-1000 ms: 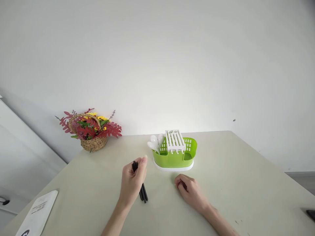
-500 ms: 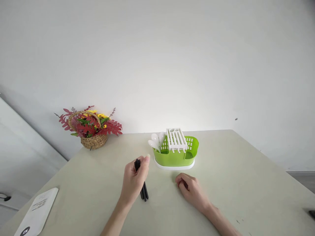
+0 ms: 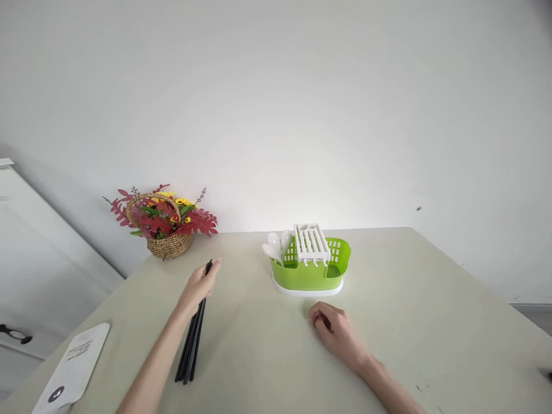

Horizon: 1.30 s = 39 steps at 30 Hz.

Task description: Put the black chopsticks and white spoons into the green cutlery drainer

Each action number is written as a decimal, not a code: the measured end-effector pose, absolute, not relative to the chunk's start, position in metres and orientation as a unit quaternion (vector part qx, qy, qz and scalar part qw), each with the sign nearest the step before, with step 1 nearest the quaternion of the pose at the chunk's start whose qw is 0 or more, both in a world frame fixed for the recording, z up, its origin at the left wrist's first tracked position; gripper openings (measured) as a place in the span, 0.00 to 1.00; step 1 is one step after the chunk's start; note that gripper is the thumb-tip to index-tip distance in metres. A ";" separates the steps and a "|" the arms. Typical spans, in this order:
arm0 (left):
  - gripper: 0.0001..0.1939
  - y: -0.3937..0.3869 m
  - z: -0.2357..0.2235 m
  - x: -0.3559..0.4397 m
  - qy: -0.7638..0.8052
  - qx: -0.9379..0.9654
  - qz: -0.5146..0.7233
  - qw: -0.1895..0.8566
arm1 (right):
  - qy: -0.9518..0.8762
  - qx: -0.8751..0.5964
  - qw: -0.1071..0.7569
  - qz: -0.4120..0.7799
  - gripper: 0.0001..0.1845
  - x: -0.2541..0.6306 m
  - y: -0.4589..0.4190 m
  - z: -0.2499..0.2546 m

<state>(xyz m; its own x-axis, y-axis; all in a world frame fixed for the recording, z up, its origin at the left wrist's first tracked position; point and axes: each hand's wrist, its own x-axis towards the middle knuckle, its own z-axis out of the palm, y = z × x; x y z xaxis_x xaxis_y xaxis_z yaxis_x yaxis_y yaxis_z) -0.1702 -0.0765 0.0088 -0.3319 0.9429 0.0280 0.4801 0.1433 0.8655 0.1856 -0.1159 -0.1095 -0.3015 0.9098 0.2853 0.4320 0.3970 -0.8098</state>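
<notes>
My left hand [image 3: 199, 285] is closed round a bundle of long black chopsticks [image 3: 191, 348], which run back along my forearm down to the table. It is out to the left, between the flower basket and the green holder. My right hand [image 3: 334, 329] rests on the table in a loose fist, just in front of the green cutlery holder [image 3: 309, 275]. Nothing shows in it. The holder has a white slotted rack [image 3: 311, 242] on top and white spoons [image 3: 275, 246] sticking out at its left end.
A wicker basket of red and yellow flowers [image 3: 166, 224] stands at the back left by the wall. A white card [image 3: 73, 369] lies at the table's [image 3: 431, 322] near left edge. White furniture stands to the left. A dark object shows at the far right edge.
My left hand has swung out to the left and farther from me with the chopsticks, which now show nearly full length. My right hand has stayed put.
</notes>
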 end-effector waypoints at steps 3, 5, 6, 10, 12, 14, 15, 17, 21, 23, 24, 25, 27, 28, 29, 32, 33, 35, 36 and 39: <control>0.28 -0.071 -0.005 -0.192 0.727 0.498 0.389 0.268 | -0.744 -0.452 0.380 0.313 0.11 0.186 -0.116 -0.110; 0.28 -0.068 -0.014 -0.203 0.741 0.497 0.375 0.253 | -0.745 -0.450 0.379 0.314 0.11 0.186 -0.116 -0.110; 0.27 -0.067 -0.018 -0.208 0.749 0.497 0.366 0.242 | -0.745 -0.449 0.380 0.315 0.11 0.186 -0.115 -0.111; 0.19 -0.067 -0.034 -0.227 0.778 0.505 0.330 0.175 | -0.742 -0.447 0.382 0.321 0.11 0.187 -0.114 -0.113; 0.16 -0.069 -0.040 -0.234 0.786 0.513 0.319 0.133 | -0.742 -0.449 0.380 0.323 0.11 0.187 -0.113 -0.113; 0.14 -0.072 -0.045 -0.239 0.788 0.523 0.309 0.097 | -0.742 -0.450 0.377 0.324 0.10 0.187 -0.113 -0.112; 0.14 -0.073 -0.047 -0.241 0.788 0.529 0.305 0.082 | -0.742 -0.451 0.376 0.324 0.10 0.187 -0.114 -0.112; 0.14 -0.074 -0.051 -0.244 0.784 0.541 0.297 0.062 | -0.742 -0.452 0.376 0.322 0.10 0.187 -0.114 -0.111; 0.13 -0.073 -0.058 -0.248 0.771 0.562 0.298 0.043 | -0.742 -0.451 0.378 0.322 0.10 0.187 -0.115 -0.110; 0.13 -0.071 -0.060 -0.249 0.765 0.564 0.307 0.045 | -0.741 -0.449 0.382 0.321 0.11 0.187 -0.115 -0.110; 0.13 -0.070 -0.060 -0.249 0.763 0.564 0.313 0.048 | -0.740 -0.449 0.384 0.322 0.11 0.186 -0.115 -0.110; 0.13 -0.070 -0.061 -0.248 0.760 0.563 0.320 0.054 | -0.739 -0.448 0.385 0.323 0.11 0.186 -0.115 -0.110; 0.14 -0.070 -0.061 -0.248 0.756 0.558 0.336 0.067 | -0.739 -0.449 0.385 0.324 0.11 0.186 -0.115 -0.110; 0.15 -0.070 -0.061 -0.247 0.756 0.552 0.346 0.074 | -0.739 -0.449 0.384 0.324 0.11 0.186 -0.115 -0.110; 0.17 -0.071 -0.061 -0.247 0.757 0.542 0.356 0.081 | -0.739 -0.449 0.384 0.324 0.11 0.186 -0.115 -0.110; 0.22 -0.069 -0.058 -0.250 0.768 0.496 0.393 0.102 | -0.739 -0.448 0.387 0.322 0.11 0.186 -0.115 -0.109; 0.23 -0.067 -0.056 -0.251 0.771 0.477 0.407 0.107 | -0.739 -0.447 0.388 0.322 0.11 0.186 -0.115 -0.109; 0.24 -0.062 -0.051 -0.253 0.774 0.442 0.439 0.111 | -0.739 -0.446 0.389 0.322 0.11 0.186 -0.115 -0.109; 0.25 -0.059 -0.047 -0.252 0.772 0.430 0.456 0.111 | -0.739 -0.447 0.390 0.321 0.11 0.186 -0.115 -0.109; 0.26 -0.051 -0.032 -0.240 0.745 0.422 0.503 0.115 | -0.739 -0.448 0.389 0.321 0.11 0.186 -0.115 -0.109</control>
<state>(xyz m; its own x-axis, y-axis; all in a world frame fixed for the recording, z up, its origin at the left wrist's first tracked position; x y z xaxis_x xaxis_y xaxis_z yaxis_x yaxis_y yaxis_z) -0.2405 -0.0512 -0.0320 -0.6178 0.7446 0.2527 0.5126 0.1378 0.8475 0.1857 -0.1154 -0.1095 -0.2968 0.9107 0.2871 0.4121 0.3934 -0.8218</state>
